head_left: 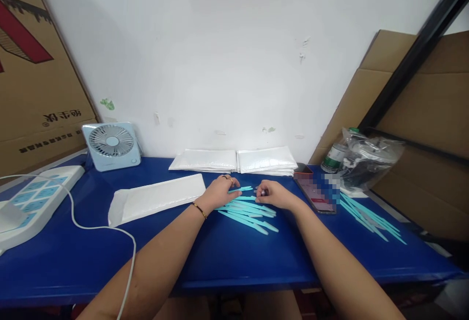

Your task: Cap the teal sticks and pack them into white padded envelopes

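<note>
Turquoise sticks (pixel 249 210) lie fanned in a loose pile at the centre of the frame, on the blue desk (pixel 227 256), which fills the lower half.

Cardboard sheets lean at upper left (pixel 32 66) and at right (pixel 421 115), apparently stored out of the way. A white padded envelope (pixel 157 198) lies flat, left of centre, mouth toward the left edge, within easy reach of the left hand. Two stacks of like envelopes (pixel 234 160) rest against the wall, seemingly as stock. A small fan (pixel 112 145) stands at mid-left, facing the person. A phone (pixel 315 193) lies just right of the pile; a second bundle of sticks (pixel 370 217) lies beyond it.

Left hand (pixel 220 190): palm down, fingers loosely spread, resting on the pile's upper edge, apparently steadying it. Right hand (pixel 273 194): curled, fingertips drawn together on the ends of sticks at the pile's top; whether it pinches one stick or several cannot be told.
</note>
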Available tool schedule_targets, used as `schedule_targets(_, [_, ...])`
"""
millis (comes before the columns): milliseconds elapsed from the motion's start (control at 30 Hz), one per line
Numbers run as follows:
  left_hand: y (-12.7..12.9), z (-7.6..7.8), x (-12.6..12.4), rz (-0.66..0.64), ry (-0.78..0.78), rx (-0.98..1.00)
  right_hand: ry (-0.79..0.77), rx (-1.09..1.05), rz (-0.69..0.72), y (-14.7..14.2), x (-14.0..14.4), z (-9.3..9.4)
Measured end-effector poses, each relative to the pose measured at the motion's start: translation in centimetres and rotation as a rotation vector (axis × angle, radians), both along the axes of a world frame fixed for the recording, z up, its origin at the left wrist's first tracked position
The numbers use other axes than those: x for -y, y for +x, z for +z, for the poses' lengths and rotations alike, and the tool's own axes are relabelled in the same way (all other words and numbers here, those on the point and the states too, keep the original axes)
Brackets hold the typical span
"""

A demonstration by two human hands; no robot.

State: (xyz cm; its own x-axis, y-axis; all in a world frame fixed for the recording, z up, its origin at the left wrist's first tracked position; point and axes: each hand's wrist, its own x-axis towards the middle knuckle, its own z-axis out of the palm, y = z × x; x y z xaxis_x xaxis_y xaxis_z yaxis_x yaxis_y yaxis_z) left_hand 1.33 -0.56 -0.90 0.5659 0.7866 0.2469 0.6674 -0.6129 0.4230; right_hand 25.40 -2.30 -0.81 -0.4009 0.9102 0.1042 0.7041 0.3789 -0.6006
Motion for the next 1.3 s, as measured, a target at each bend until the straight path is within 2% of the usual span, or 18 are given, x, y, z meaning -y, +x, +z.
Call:
schedule_targets(133, [0.6,0.6,0.3,-0.053,0.016,-0.071,0.069,-0.051,-0.024,0.3,-0.2,0.1])
schedule_targets(400, [1.0,0.7,0.1,0.050,0.085,-0.120,0.087,-0.050,-0.067,1.1,-0.7,0.2])
schedule_targets(633, [-0.2,0.5,-0.4,0.105,0.022,-0.067,0.009,-0.062,-0.211,3.1,-0.8,0.6])
schedule_targets(700, [-0.2,0.2,-0.3,0.097,0.007,-0.048,-0.055,-0.058,-0.159,3.1,-0.3,1.1])
schedule_targets(833, [0.1,-0.2,-0.3,0.069,-0.036,-0.068,-0.258,0.061,0.063,2.9,0.6,1.7])
schedule_targets(900, [0.1,-0.3,-0.4,0.069,-0.040,-0.068,-0.287,0.112,0.093,2.7,0.7,1.6])
schedule_targets(1033, [0.3,0.2,-0.1,0.071,0.015,-0.025,-0.194,0.070,0.037,2.0,0.5,1.1])
schedule_targets(1200, [0.8,0.6,0.4,-0.069,0.054,-0.074,-0.040,-0.046,0.002,1.1,0.5,1.1])
schedule_targets(1300, [0.7,0.6,0.1,-0.024,0.078,-0.133,-0.040,-0.074,-0.030,1.4,0.1,1.0])
